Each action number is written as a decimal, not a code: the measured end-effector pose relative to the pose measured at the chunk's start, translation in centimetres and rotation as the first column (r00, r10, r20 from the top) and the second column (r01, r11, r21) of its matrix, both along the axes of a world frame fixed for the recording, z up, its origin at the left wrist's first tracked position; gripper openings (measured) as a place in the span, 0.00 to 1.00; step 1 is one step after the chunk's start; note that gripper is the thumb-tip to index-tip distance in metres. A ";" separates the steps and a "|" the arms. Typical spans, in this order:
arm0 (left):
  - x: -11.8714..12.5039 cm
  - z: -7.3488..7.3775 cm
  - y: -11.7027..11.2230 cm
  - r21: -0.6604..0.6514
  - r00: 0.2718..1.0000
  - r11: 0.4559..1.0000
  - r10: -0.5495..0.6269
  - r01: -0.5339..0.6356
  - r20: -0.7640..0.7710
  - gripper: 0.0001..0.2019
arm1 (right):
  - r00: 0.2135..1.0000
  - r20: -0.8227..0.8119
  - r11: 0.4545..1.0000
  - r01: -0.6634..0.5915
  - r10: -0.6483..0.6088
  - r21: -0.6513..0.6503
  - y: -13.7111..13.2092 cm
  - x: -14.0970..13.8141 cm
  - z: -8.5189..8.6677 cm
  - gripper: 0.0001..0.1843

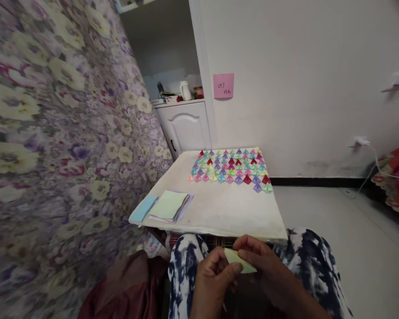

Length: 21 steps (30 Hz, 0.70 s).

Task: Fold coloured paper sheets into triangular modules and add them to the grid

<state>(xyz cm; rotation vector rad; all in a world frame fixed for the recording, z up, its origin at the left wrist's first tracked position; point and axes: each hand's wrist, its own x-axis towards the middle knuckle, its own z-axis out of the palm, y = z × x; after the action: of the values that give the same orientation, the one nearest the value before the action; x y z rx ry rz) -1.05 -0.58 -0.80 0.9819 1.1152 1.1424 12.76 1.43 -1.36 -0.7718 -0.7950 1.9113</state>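
Between my two hands, above my lap and just in front of the table's near edge, is a pale yellow-green piece of paper (239,260) folded into a triangle. My left hand (216,272) pinches it with the thumb on top, near its lower middle. On the other side my right hand (257,257) is closed on the upper right edge, thumb and forefinger pressed to the paper. Some fingers of both hands are hidden behind the paper and the palms.
The white-covered table (219,208) bears rows of small folded paper pieces (231,167) in many colours. At its left lie a stack of coloured paper squares (169,204) and a blue paper stack (144,208). A flowered wall covering (86,133) borders the left side.
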 end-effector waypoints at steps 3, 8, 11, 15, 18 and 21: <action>0.0 -0.3 0.1 0.026 0.998 0.999 0.022 -0.023 0.057 0.13 | 0.999 -0.019 0.999 -0.039 0.039 -0.014 0.0 -0.1 -0.3 0.11; -0.1 -0.7 0.1 0.037 1.000 0.999 0.028 -0.029 0.009 0.21 | 0.997 -0.031 0.997 -0.075 0.074 -0.013 -0.1 -0.2 -0.2 0.11; -0.3 -0.5 0.1 0.068 0.998 0.998 0.006 -0.002 -0.056 0.13 | 0.997 0.005 0.997 -0.073 0.074 -0.025 -0.2 -0.3 0.2 0.12; -0.4 0.0 0.1 0.066 0.998 0.998 0.013 -0.010 -0.053 0.11 | 0.997 0.031 0.998 -0.066 0.066 -0.012 -0.2 -0.4 0.0 0.13; -0.2 0.2 0.1 0.011 0.999 0.999 0.038 -0.038 -0.014 0.12 | 0.981 0.194 0.995 -0.040 0.022 0.088 0.1 -0.1 -0.2 0.14; 0.0 0.1 0.2 -0.030 0.996 0.997 0.077 -0.076 0.034 0.13 | 0.937 0.314 0.959 0.060 -0.150 0.278 0.3 0.5 0.1 0.14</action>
<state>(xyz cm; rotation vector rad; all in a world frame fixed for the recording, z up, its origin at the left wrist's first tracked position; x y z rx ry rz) -1.05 -0.42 -0.69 0.9004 1.1462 1.1978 13.23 1.76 -1.30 -0.9619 -1.1663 1.5559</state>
